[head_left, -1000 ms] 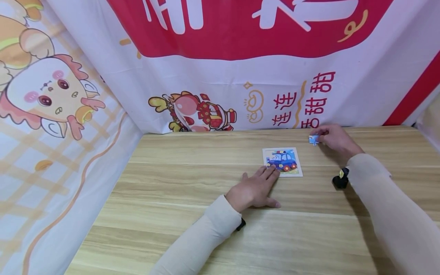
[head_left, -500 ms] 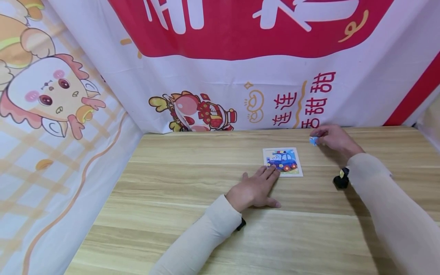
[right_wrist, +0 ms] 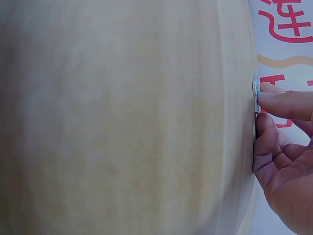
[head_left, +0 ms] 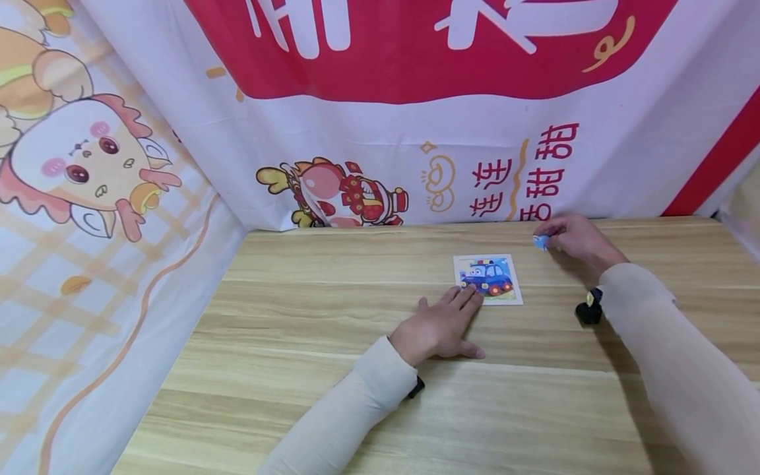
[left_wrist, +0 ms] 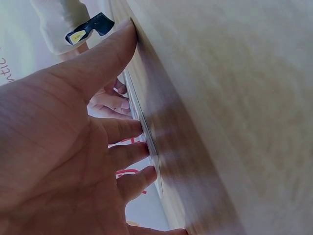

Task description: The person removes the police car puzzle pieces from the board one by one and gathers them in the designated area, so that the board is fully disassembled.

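Observation:
A small square jigsaw puzzle (head_left: 501,272) lies on the wooden table, its picture a blue cartoon car inside a white border. My left hand (head_left: 442,323) rests with straight, spread fingers on the puzzle's near left corner, covering part of the picture. In the left wrist view, fingertips (left_wrist: 134,129) sit along the puzzle's thin edge (left_wrist: 149,142). To the puzzle's right, near the back of the table, my right hand (head_left: 577,239) pinches a light blue puzzle piece (head_left: 541,242) between thumb and fingers. The right wrist view shows that piece (right_wrist: 256,90) nearly edge-on, close over the tabletop.
The wooden table (head_left: 332,297) ends at the back against a hanging white and red printed cloth (head_left: 386,132). Another patterned cloth (head_left: 119,264) hangs along the left side. A black wrist camera (head_left: 589,311) is strapped to the right wrist.
The blue piece has turned a little in my right fingers, and less of it shows than a second ago. My left hand has stayed still on the puzzle.

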### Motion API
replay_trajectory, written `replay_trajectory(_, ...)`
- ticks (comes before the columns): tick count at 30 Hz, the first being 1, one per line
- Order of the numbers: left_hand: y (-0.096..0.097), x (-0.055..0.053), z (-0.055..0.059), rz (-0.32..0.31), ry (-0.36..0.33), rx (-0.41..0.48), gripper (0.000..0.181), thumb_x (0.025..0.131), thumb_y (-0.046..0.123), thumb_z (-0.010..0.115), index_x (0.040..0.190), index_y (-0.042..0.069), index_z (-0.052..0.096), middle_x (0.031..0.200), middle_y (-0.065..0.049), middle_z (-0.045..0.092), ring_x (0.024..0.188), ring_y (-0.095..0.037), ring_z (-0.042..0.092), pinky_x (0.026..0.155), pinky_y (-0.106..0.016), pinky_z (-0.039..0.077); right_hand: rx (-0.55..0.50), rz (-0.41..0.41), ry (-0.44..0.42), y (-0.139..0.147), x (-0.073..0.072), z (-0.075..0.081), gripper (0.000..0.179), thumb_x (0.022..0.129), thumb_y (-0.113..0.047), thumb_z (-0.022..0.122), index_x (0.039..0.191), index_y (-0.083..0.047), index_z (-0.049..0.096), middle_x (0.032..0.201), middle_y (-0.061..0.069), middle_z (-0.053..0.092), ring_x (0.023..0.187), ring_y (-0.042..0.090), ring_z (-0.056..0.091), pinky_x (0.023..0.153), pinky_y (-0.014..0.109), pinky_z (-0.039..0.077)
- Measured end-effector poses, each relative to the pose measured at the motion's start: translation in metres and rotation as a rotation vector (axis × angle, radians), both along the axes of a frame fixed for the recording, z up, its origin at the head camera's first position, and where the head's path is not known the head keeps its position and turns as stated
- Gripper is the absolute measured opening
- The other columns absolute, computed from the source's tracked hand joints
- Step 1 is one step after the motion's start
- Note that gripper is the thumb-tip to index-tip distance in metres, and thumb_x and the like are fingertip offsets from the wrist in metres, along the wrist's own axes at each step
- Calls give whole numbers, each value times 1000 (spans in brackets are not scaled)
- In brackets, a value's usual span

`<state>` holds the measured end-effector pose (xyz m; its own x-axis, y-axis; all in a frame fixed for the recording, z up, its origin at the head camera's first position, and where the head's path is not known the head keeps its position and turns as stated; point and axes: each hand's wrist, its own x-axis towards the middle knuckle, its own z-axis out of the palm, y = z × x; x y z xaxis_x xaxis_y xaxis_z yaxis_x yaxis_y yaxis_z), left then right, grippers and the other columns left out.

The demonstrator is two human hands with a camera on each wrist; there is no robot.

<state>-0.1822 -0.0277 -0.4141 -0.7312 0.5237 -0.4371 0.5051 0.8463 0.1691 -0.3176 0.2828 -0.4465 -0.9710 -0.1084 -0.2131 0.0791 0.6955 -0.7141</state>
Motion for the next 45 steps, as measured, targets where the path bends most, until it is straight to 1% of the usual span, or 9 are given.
replay_trajectory(8,2,0,-1,-3,-2,4,98,95,62,66,170,27,13,178,8,5,165,-18,8,124,-67,26,-4,4,-3,4,2,0,37,102,-1,55,138,1,63,136,26,53,116,38,51,88,40,50)
replay_trajectory(13,2,0,-1,1,-6,-2,98,95,62,66,170,27,13,179,8,4,165,-18,8,124,-67,26,-13,16,20,6,5,3,37,105,-5,54,140,1,61,136,26,53,116,36,52,84,34,53)
replay_trajectory(17,2,1,0,3,-3,-4,98,95,62,66,170,27,13,179,7,4,165,-17,7,124,-67,26,-11,57,50,0,8,10,37,104,-8,57,140,2,61,131,26,57,114,35,54,81,31,54)
replay_trajectory(20,2,1,1,0,-3,-2,98,96,61,66,170,27,13,179,7,4,165,-17,7,123,-67,27,4,107,84,-8,11,17,38,103,-9,60,139,2,62,128,25,60,112,34,56,80,32,53)
replay_trajectory(27,2,1,1,4,-3,-5,98,96,62,65,170,26,13,179,7,3,165,-18,7,123,-68,27,16,239,171,-41,20,32,34,100,-2,61,133,3,67,121,25,68,108,33,62,84,33,50)
replay_trajectory(30,2,1,1,7,0,-8,98,95,62,65,170,27,13,179,8,3,165,-18,7,123,-68,27,17,266,165,-56,25,36,32,101,-5,62,131,1,69,122,23,69,110,33,62,87,36,50)
replay_trajectory(33,3,0,0,8,-2,-11,98,95,63,65,170,27,13,179,7,4,165,-18,8,122,-68,28,24,286,140,-67,29,38,31,102,-10,64,132,-1,69,125,22,69,113,34,61,90,43,52)
replay_trajectory(37,3,0,0,5,-2,-14,98,95,63,65,170,26,14,179,7,5,165,-19,9,122,-69,29,6,304,131,-80,30,39,31,102,-10,64,132,-1,69,126,22,69,116,36,62,96,52,52)
replay_trajectory(45,3,-1,2,5,-8,-8,98,96,61,66,170,25,14,179,5,5,165,-20,9,121,-70,29,-37,329,145,-93,25,27,28,100,-4,65,128,0,70,125,20,72,116,35,64,104,56,49)
